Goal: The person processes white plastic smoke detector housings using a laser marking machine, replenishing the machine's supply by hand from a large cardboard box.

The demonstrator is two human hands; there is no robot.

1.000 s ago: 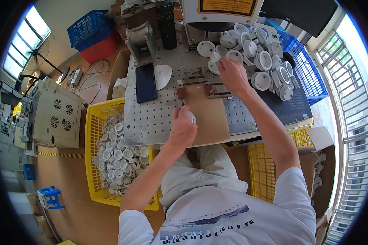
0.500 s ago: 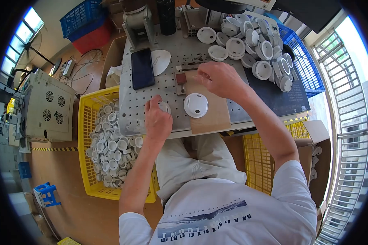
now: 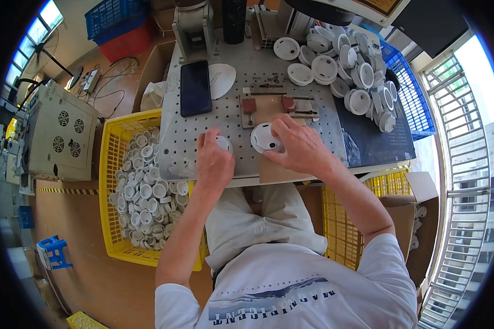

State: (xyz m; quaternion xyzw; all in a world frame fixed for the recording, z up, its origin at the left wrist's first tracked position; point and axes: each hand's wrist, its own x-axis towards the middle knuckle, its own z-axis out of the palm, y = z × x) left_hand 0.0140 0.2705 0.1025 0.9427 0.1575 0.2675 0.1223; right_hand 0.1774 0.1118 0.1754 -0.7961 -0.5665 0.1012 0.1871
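My right hand (image 3: 302, 145) is closed on the edge of a round white plastic cover (image 3: 263, 138), with thumb and fingers at its right side. The cover lies over a piece of brown cardboard (image 3: 282, 171) at the table's front edge. To the left, my left hand (image 3: 215, 159) has its fingers curled around a smaller round white part (image 3: 224, 143), partly hidden by the hand. Beyond the cover sits a metal jig with a left red block (image 3: 249, 105) and a right red block (image 3: 288, 104). A small red light dot shows between the blocks.
A black phone (image 3: 196, 89) lies on the perforated metal table (image 3: 175, 156), beside a white oval sheet (image 3: 223, 81). Many white covers (image 3: 359, 74) are heaped at the back right. A yellow basket (image 3: 108, 219) of small white parts stands on the left, below the table.
My right hand has come back from the jig to the white cover and taken hold of it. The jig's right red block is now uncovered. My left hand stays nearly in place.
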